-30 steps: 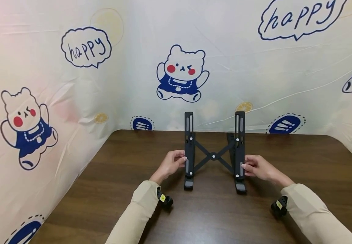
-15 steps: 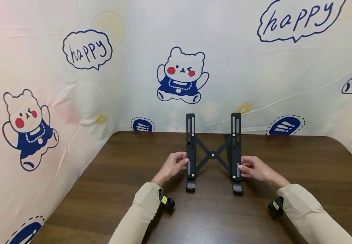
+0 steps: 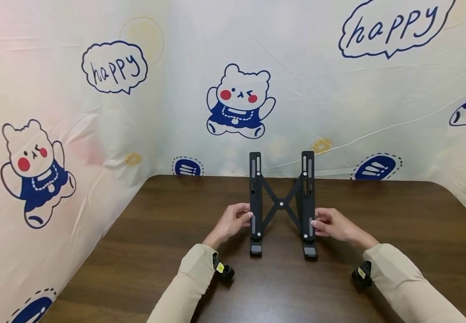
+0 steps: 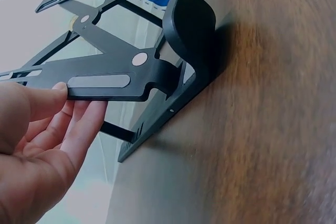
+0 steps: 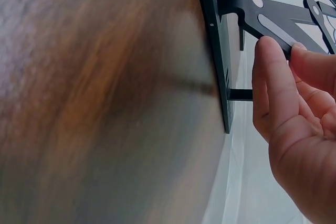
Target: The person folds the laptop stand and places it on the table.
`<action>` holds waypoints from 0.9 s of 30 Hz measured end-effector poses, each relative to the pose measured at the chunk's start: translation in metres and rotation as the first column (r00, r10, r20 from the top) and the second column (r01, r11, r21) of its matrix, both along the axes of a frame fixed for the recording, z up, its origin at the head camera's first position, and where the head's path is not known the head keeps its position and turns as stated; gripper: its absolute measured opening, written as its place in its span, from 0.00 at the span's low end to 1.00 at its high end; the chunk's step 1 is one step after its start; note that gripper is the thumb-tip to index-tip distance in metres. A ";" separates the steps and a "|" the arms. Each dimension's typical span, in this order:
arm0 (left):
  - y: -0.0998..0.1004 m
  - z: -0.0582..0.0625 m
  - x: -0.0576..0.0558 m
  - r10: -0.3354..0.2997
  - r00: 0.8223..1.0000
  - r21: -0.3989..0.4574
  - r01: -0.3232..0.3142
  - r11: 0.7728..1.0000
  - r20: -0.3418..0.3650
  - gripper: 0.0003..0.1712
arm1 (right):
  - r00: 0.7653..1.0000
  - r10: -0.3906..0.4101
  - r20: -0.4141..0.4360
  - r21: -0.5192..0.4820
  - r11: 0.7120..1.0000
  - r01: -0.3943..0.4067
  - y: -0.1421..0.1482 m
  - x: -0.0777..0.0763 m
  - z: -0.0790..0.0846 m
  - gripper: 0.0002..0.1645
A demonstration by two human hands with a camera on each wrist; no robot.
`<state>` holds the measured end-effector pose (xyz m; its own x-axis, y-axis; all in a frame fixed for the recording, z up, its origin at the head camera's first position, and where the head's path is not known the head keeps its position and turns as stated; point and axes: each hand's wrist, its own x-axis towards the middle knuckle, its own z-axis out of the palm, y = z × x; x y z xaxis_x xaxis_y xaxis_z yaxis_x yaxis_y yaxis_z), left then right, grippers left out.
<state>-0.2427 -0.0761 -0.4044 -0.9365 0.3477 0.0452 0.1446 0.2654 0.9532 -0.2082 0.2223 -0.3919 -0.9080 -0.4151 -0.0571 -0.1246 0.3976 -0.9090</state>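
Observation:
A black folding laptop stand (image 3: 256,197) stands on the brown wooden table, its two slotted side arms joined by an X-shaped brace (image 3: 281,204). My left hand (image 3: 233,220) pinches the outer edge of the left arm, thumb on top near the grey pad and fingers beneath, as the left wrist view shows. On the opposite side my right hand (image 3: 335,224) pinches the right arm (image 5: 283,22) between thumb and fingers. The front lips of both arms point toward me. In the left wrist view the lower base bar (image 4: 157,121) touches the tabletop.
The wooden table (image 3: 144,278) reaches back to a printed cloth curtain (image 3: 184,103) with cartoon bears, which also hangs at the left and right. Small black cameras (image 3: 223,270) are strapped at both wrists.
Both hands have moved inward, bringing the two side arms of the laptop stand closer together. The X brace has become narrower and steeper. Both hands keep their hold.

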 end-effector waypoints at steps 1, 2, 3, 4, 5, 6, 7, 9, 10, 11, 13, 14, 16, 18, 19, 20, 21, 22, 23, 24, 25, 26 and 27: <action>0.001 0.000 0.000 -0.001 1.000 0.002 0.001 1.000 0.001 0.12 | 1.000 0.001 0.001 -0.001 1.000 -0.001 0.000 0.000 0.000 0.05; 0.001 0.001 0.001 -0.001 1.000 0.003 0.001 1.000 0.003 0.12 | 1.000 0.002 0.000 -0.001 1.000 -0.002 -0.001 0.000 0.000 0.05; 0.002 0.001 0.001 -0.005 1.000 0.009 0.005 1.000 0.006 0.11 | 1.000 0.002 0.001 0.000 1.000 -0.002 -0.001 0.000 0.000 0.05; 0.002 0.002 0.002 -0.010 1.000 0.015 0.010 1.000 0.007 0.11 | 1.000 0.002 0.001 0.002 1.000 -0.002 -0.001 -0.001 0.000 0.05; 0.003 0.004 0.003 -0.013 1.000 0.016 0.013 1.000 0.009 0.11 | 1.000 0.003 0.004 0.002 1.000 -0.003 -0.002 -0.001 0.000 0.05; 0.003 0.007 0.005 -0.017 1.000 0.019 0.017 1.000 0.008 0.11 | 1.000 0.003 0.006 0.001 1.000 -0.003 -0.002 0.000 0.000 0.06; 0.004 0.010 0.008 -0.018 1.000 0.018 0.018 1.000 0.010 0.11 | 1.000 0.004 0.009 -0.001 1.000 -0.004 -0.003 0.000 0.000 0.06; 0.005 0.017 0.012 -0.017 1.000 0.009 0.017 1.000 0.013 0.12 | 1.000 0.008 0.012 0.000 1.000 -0.008 -0.003 -0.001 0.000 0.06; 0.005 0.020 0.015 -0.014 1.000 -0.004 0.014 1.000 0.012 0.12 | 1.000 0.010 0.012 0.000 1.000 -0.010 -0.004 -0.001 0.000 0.06; 0.006 0.023 0.017 -0.011 1.000 -0.012 0.011 1.000 0.010 0.12 | 1.000 0.011 0.011 0.000 1.000 -0.011 -0.004 -0.001 0.000 0.06; 0.007 0.026 0.019 -0.011 1.000 -0.021 0.011 1.000 0.005 0.12 | 1.000 0.015 0.003 0.001 1.000 -0.015 -0.005 -0.001 0.000 0.06; 0.007 0.027 0.019 -0.012 1.000 -0.022 0.013 1.000 0.006 0.12 | 1.000 0.016 -0.001 0.001 1.000 -0.016 -0.006 -0.001 0.000 0.06; 0.007 0.028 0.020 -0.018 1.000 -0.021 0.018 1.000 0.005 0.12 | 1.000 0.020 -0.008 -0.003 1.000 -0.020 -0.007 -0.001 -0.001 0.06; 0.007 0.028 0.020 -0.023 1.000 -0.023 0.023 0.999 0.000 0.12 | 1.000 0.022 -0.009 -0.005 1.000 -0.022 -0.008 -0.001 -0.001 0.06; 0.008 0.028 0.019 -0.025 1.000 -0.024 0.025 0.999 -0.001 0.12 | 1.000 0.020 -0.009 -0.006 1.000 -0.020 -0.009 -0.001 -0.001 0.06; 0.008 0.028 0.019 -0.029 1.000 -0.025 0.029 0.999 -0.007 0.12 | 1.000 0.019 -0.009 -0.005 1.000 -0.019 -0.009 -0.001 -0.001 0.06; 0.008 0.027 0.019 -0.031 0.999 -0.026 0.031 0.999 -0.014 0.12 | 1.000 0.018 -0.009 -0.004 1.000 -0.018 -0.009 -0.001 -0.001 0.06; 0.008 0.027 0.019 -0.034 0.999 -0.028 0.033 0.999 -0.020 0.12 | 1.000 0.016 -0.009 -0.002 1.000 -0.016 -0.010 -0.001 -0.001 0.06; 0.008 0.027 0.019 -0.037 0.999 -0.028 0.036 0.999 -0.025 0.12 | 1.000 0.012 -0.008 -0.001 1.000 -0.012 -0.010 -0.001 -0.001 0.06; 0.008 0.027 0.018 -0.038 0.999 -0.026 0.037 0.999 -0.025 0.12 | 1.000 0.010 -0.005 -0.002 1.000 -0.010 -0.010 0.000 -0.001 0.06; 0.008 0.027 0.018 -0.039 0.999 -0.025 0.038 0.999 -0.026 0.12 | 1.000 0.009 -0.003 -0.004 1.000 -0.009 -0.011 0.000 -0.001 0.06; 0.009 0.027 0.019 -0.039 0.999 -0.023 0.038 0.999 -0.024 0.12 | 1.000 0.010 -0.002 -0.005 1.000 -0.010 -0.011 0.000 -0.001 0.06; 0.009 0.026 0.019 -0.037 0.999 -0.026 0.036 0.999 -0.023 0.12 | 1.000 0.012 0.000 -0.007 1.000 -0.012 -0.011 0.000 -0.001 0.06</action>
